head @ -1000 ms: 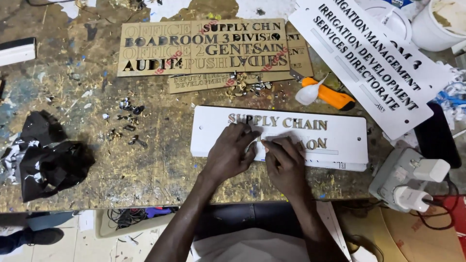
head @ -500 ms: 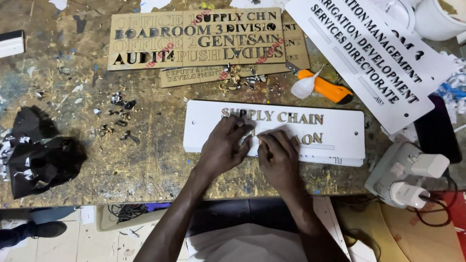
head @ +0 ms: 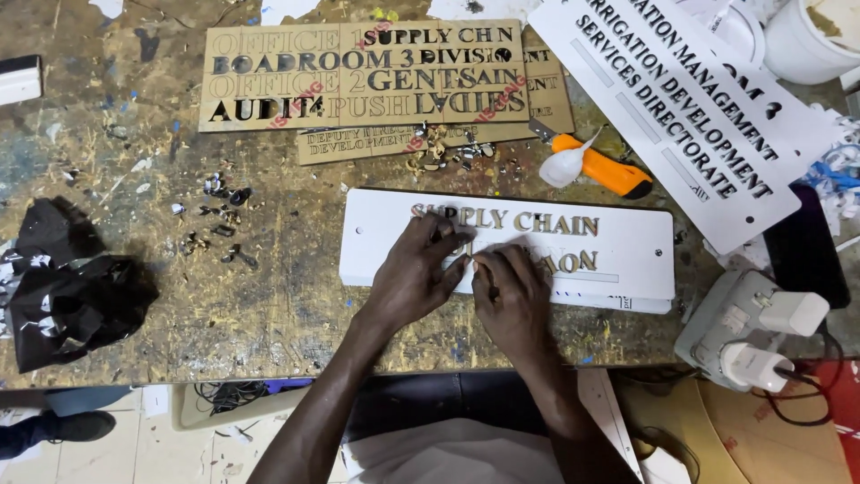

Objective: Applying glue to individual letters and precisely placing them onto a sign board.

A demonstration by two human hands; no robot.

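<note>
Both hands' grip, left hand (head: 414, 278) and right hand (head: 512, 300), pinched on small letter (head: 472, 260) over white sign plate (head: 627, 246) near table edge (head: 269, 363).

Count on the bench: two hands (head: 466, 282) at work on one white sign plate (head: 627, 246). Two more white lettered panels (head: 663, 116) lie stacked at upper right. One orange utility knife (head: 602, 168). One black bag (head: 67, 291). One white power strip (head: 730, 318) holding two white plugs (head: 793, 314).

Single head-worn view, straight down, close over the workbench (head: 269, 305) front edge.
</note>
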